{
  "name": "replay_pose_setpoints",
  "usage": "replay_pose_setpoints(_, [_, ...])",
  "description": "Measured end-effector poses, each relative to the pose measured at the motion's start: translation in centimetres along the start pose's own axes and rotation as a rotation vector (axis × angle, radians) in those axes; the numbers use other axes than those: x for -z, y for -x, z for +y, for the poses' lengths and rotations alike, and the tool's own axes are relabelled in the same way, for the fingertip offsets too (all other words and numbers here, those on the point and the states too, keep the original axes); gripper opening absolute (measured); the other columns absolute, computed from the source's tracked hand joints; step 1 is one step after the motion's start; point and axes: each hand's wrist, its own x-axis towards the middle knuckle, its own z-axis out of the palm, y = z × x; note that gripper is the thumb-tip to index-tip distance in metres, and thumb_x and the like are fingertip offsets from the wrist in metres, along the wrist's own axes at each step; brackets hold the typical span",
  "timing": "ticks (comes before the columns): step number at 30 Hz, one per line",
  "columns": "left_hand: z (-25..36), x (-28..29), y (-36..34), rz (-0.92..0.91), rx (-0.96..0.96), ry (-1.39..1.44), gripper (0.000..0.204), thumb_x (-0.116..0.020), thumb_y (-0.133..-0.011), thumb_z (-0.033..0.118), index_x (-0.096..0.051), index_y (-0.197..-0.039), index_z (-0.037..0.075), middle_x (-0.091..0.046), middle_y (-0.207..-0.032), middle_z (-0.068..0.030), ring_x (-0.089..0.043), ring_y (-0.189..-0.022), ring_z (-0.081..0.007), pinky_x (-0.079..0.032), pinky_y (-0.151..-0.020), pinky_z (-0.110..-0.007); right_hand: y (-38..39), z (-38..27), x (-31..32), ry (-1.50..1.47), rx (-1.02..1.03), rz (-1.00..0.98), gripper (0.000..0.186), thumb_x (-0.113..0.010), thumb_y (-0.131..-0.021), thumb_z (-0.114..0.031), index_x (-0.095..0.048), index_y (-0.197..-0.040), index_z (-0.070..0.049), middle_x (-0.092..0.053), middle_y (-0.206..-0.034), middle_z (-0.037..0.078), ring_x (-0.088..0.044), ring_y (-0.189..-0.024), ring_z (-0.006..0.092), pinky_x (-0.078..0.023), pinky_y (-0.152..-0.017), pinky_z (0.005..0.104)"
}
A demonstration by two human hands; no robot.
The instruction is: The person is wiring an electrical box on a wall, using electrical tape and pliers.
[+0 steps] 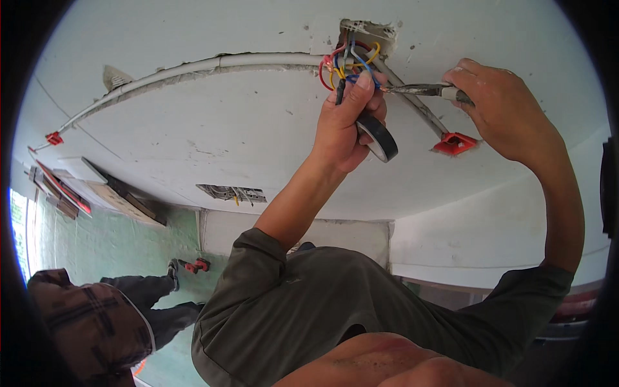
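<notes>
My left hand [350, 122] is closed on a bundle of red, yellow and blue wires [351, 61] hanging from a square box opening [371, 31] in the white wall. A roll of black tape [380, 139] hangs from its fingers. My right hand [493, 109] grips pliers [422, 90] held horizontally, their jaws at the blue wire ends beside my left fingers; whether they pinch a wire is unclear. Grey conduit [412, 103] runs diagonally behind the pliers toward a red box [455, 144].
Another conduit [193, 66] curves left to a small red box [54, 138]. A second opening with wires [229, 192] is below. Boards [116, 193] lean at left. A person in plaid [97, 319] stands lower left, near a red power tool [196, 264] on the green floor.
</notes>
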Motion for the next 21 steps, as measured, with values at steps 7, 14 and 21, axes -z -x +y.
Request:
replay_pose_setpoints(7, [-0.1, 0.4, -0.1, 0.031, 0.008, -0.016, 0.026, -0.061, -0.097, 0.033, -0.061, -0.106, 0.009, -0.045, -0.073, 0.004, -0.036, -0.054, -0.0055, -0.027, -0.042, -0.021, -1.3, 0.1, 0.4, 0.16, 0.151, 0.051, 0.005, -0.059, -0.088, -0.006, -0.06, -0.09, -0.002, -0.061, -0.092, 0.014, -0.063, -0.086, 0.0322, -0.05, -0.078, 0.0425])
replay_pose_setpoints(14, [0.4, 0.8, -0.5, -0.028, 0.008, -0.047, 0.024, -0.062, -0.096, 0.031, -0.063, -0.1, 0.008, -0.036, -0.064, 0.0062, -0.035, -0.055, -0.0053, -0.026, -0.042, -0.021, -2.0, 0.7, 0.0, 0.173, 0.172, 0.065, 0.009, -0.061, -0.089, -0.011, -0.06, -0.088, -0.002, -0.063, -0.088, 0.015, -0.063, -0.086, 0.033, -0.049, -0.079, 0.0432])
replay_pose_setpoints(21, [0.4, 1.7, -0.5, -0.058, 0.098, 0.053, 0.024, -0.064, -0.095, 0.031, -0.064, -0.101, 0.007, -0.035, -0.064, 0.0068, -0.036, -0.058, -0.0061, -0.028, -0.046, -0.021, -2.9, 1.2, 0.0, 0.083, 0.189, -0.079, 0.029, -0.068, -0.088, -0.029, -0.064, -0.082, -0.001, -0.062, -0.073, 0.018, -0.061, -0.071, 0.036, -0.05, -0.071, 0.042])
